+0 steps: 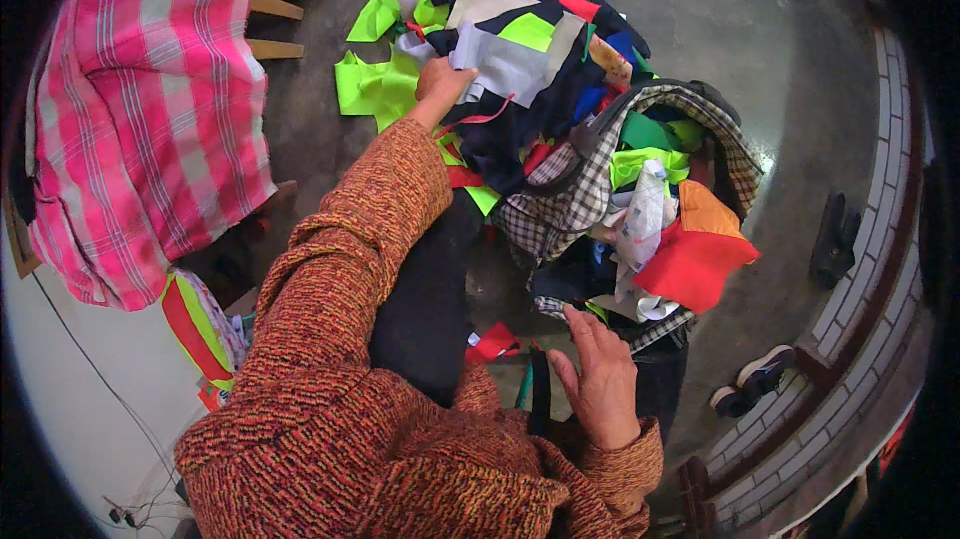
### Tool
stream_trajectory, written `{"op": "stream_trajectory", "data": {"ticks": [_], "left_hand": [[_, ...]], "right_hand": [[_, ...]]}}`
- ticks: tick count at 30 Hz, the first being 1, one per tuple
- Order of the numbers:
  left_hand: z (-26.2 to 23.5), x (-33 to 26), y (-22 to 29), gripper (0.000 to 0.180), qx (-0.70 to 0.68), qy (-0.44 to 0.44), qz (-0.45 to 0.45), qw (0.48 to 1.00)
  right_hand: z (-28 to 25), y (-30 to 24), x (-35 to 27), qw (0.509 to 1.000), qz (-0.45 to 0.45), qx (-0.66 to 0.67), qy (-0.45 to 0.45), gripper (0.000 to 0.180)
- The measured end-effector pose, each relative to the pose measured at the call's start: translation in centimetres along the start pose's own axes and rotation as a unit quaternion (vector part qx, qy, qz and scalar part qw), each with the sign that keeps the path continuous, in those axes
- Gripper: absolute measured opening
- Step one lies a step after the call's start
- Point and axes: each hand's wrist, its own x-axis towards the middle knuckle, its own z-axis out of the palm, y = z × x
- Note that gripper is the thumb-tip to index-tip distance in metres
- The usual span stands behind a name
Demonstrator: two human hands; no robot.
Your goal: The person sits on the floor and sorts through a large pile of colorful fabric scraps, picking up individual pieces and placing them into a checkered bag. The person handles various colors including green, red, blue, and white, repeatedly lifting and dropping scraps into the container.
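Where the dark floor [720, 14] spread widest, these stood listed: heap of cloth scraps [490, 144], mostly navy, lime and red, ahead of the person; pink plaid cloth [160, 119], draped at left, well apart from the heap; open checked bag [562, 207], against the heap's right side, stuffed with further scraps; light grey piece [512, 61], atop the heap, its left edge at the left hand [443, 87], whose fingers were narrow and appeared to pinch it; orange-and-red piece [700, 251], on the bag's contents; right hand [603, 379], fingers wide, thumb apart, just beside the bag's near rim, contact impossible to tell; thin red strip [480, 120], near the left wrist. Good handling, by judgement, called for pinching one layer, lifting it clear of the strip, and steadying the rim right-handed.
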Motion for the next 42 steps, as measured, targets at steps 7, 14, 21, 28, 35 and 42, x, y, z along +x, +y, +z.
{"op": "stream_trajectory", "data": {"ticks": [7, 14, 21, 28, 35, 42], "left_hand": [[-5.7, -2.5, -1.8, 0.039, -0.356, 0.09, 0.114, 0.923], [-15.6, -12.2, 4.2, 0.031, -0.566, 0.084, 0.125, 0.811], [-23.2, -21.2, 8.9, 0.041, -0.633, 0.167, 0.238, 0.717], [-27.3, -30.7, 14.8, 0.042, -0.744, 0.034, 0.306, 0.593], [-17.7, -35.2, 15.5, 0.048, -0.729, -0.278, 0.219, 0.586], [-13.9, -35.6, 17.7, 0.04, -0.609, -0.402, 0.138, 0.67]], "right_hand": [[0.4, 0.4, -0.7, 0.997, -0.045, -0.031, 0.047, 0.054], [1.3, 1.1, -0.9, 0.994, -0.045, -0.033, 0.094, 0.048], [1.7, 1.9, -0.6, 0.983, -0.097, 0.059, 0.146, 0.044], [0.4, 1.4, 0.2, 0.925, -0.081, 0.355, 0.109, 0.054], [-1.9, -0.4, -0.7, 0.552, -0.166, 0.817, 0.018, 0.08], [-4.7, 3.4, -1.6, 0.453, -0.095, 0.837, 0.291, 0.048]]}}
